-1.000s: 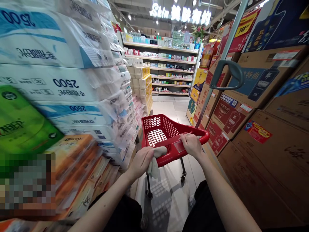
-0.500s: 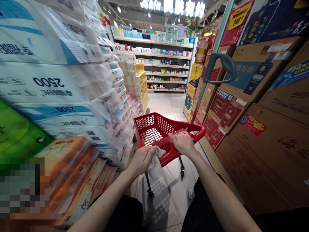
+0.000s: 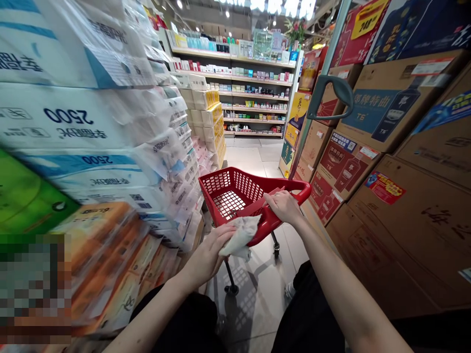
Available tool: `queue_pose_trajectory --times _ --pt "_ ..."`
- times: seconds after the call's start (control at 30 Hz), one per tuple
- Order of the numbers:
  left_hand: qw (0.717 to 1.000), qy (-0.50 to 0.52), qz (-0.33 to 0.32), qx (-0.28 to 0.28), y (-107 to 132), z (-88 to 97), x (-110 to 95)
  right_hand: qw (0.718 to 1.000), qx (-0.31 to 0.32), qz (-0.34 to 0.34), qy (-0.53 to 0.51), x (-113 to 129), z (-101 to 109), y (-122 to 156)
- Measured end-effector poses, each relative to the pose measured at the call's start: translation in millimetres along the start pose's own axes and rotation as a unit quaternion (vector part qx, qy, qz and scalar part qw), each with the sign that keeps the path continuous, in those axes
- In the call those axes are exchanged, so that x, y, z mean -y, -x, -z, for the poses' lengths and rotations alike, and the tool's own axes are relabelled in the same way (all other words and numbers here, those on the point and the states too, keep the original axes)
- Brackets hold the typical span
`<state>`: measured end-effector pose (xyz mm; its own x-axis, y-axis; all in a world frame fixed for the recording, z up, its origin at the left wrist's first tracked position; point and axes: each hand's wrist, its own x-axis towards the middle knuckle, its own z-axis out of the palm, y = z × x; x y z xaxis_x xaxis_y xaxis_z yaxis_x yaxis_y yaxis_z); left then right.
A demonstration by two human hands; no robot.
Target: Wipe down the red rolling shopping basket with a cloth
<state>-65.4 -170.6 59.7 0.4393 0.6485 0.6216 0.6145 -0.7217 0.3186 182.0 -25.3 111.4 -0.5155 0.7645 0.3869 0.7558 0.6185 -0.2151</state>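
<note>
A small red plastic shopping cart (image 3: 235, 189) stands on the tiled floor in a shop aisle just ahead of me. My right hand (image 3: 284, 206) is closed over the right part of its red handle bar. My left hand (image 3: 209, 250) grips a crumpled pale cloth (image 3: 241, 235) and holds it at the left end of the handle bar. The basket of the cart looks empty.
Stacked packs of tissue paper (image 3: 91, 122) wall the left side. Piled cardboard boxes (image 3: 397, 162) line the right. A grey-green pole with a loop handle (image 3: 327, 93) leans by the boxes. Product shelves (image 3: 243, 93) close the aisle's far end. Grey floor tiles (image 3: 257, 157) run between.
The cart has shifted left and a little away. My left hand has dropped off the top of the bar and now holds the cloth against its left end. The right hand stays on the bar.
</note>
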Motion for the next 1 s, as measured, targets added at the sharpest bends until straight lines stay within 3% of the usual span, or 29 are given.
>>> queue_pose_trajectory --times 0.1,0.2,0.3,0.4,0.53,0.6,0.67,0.73,0.8,1.0 --pt "0.999 0.022 0.026 0.039 -7 7.6 9 1.0 -0.007 -0.002 0.002 -2 -2 -3" --pt "0.992 0.058 0.108 0.02 -20 11.9 20 1.0 -0.011 -0.005 0.004 0 -4 -9" --pt "0.979 0.053 0.195 -0.026 -26 12.6 23 1.0 -0.016 -0.004 0.013 4 -8 -15" --pt "0.966 0.032 0.241 -0.086 -20 13.0 13 0.999 -0.016 -0.009 0.026 8 -10 -21" --pt "0.949 -0.058 0.226 -0.213 -8 12.7 -13 0.999 0.003 -0.018 0.043 13 -11 -26" --pt "0.945 -0.096 0.192 -0.246 -7 9.0 -22 0.999 0.01 -0.02 0.048 16 -11 -26" --pt "0.962 -0.114 0.151 -0.199 -11 1.3 -28 0.998 0.017 -0.023 0.048 18 -11 -26" --pt "0.977 -0.14 0.117 -0.107 -18 -8.9 -31 0.998 0.022 -0.024 0.047 19 -10 -25" --pt "0.976 -0.179 0.11 -0.049 -26 -18.3 -33 0.999 0.021 -0.019 0.044 19 -10 -23" --pt "0.952 -0.267 0.147 0.011 -56 -26.2 -37 0.999 0.017 -0.009 0.036 16 -10 -18"
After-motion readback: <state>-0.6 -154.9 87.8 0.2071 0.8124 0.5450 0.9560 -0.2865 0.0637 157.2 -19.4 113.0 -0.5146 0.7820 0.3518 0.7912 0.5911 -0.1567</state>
